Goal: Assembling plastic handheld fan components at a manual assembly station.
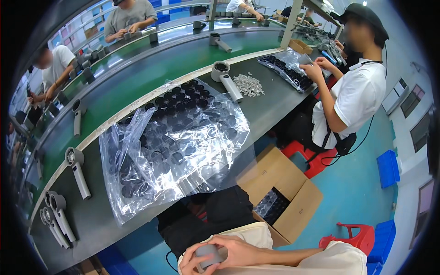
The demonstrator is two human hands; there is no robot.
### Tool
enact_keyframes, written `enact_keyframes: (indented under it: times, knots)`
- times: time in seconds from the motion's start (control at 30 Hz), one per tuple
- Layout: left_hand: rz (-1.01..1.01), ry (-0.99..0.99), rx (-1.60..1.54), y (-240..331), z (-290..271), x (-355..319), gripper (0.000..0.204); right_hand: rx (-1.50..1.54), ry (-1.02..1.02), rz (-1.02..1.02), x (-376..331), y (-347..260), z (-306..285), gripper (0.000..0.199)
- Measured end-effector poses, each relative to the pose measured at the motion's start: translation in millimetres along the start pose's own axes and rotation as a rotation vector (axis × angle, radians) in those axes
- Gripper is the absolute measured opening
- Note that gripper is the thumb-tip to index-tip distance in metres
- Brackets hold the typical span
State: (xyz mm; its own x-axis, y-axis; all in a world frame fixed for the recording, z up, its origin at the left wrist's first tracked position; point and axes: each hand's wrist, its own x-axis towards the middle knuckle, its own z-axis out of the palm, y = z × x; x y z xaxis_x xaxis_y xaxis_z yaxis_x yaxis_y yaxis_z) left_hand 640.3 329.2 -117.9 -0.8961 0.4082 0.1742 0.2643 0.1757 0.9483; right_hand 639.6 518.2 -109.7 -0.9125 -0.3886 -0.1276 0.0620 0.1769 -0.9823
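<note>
Both my hands are low in the picture, over my lap. My right hand (238, 251) wraps over a small grey rounded part (208, 254), with its forearm coming in from the right. My left hand (189, 264) cups the same part from below and the left. Ahead of me on the dark grey table (270, 112) lies a large clear plastic bag (174, 146) full of black round parts. Several grey dryer-shaped bodies lie about it: one (77, 169) to the left, a cluster (57, 217) at the near left, one (224, 78) beyond the bag.
A green conveyor belt (151, 68) runs behind the table. A pile of small silver pieces (248, 85) lies by the far dryer body. An open cardboard box (279, 192) of black parts stands on the floor. A person in white (355, 98) sits to the right; a red stool (355, 238) and blue bins (387, 167) stand nearby.
</note>
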Motion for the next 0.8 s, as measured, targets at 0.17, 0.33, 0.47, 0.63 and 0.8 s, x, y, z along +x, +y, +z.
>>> enact_keyframes:
  times: [0.17, 0.33, 0.47, 0.63, 0.8]
  knots:
    - [0.048, 0.034, -0.311, -20.5, -2.2, 57.2, 0.046, 0.011, 0.116, -0.090, 35.8, -6.3, -27.3, 0.064]
    - [0.156, 0.153, -0.396, 19.8, -10.2, 96.2, 0.062, -0.037, 0.322, -0.343, 51.5, -60.2, -57.3, 0.081]
    - [0.148, 0.220, -0.362, 33.5, -15.4, 101.9, 0.051, 0.155, 0.285, -0.348, 64.2, -69.3, -57.3, 0.077]
    - [0.124, 0.114, -0.033, 39.0, -31.2, 90.1, 0.040, -0.014, 0.128, -0.162, 64.4, -68.5, -65.0, 0.085]
    - [0.018, -0.014, 0.056, 57.3, -48.2, 39.1, 0.029, -0.053, 0.284, -0.145, 50.2, -47.8, -53.4, 0.071]
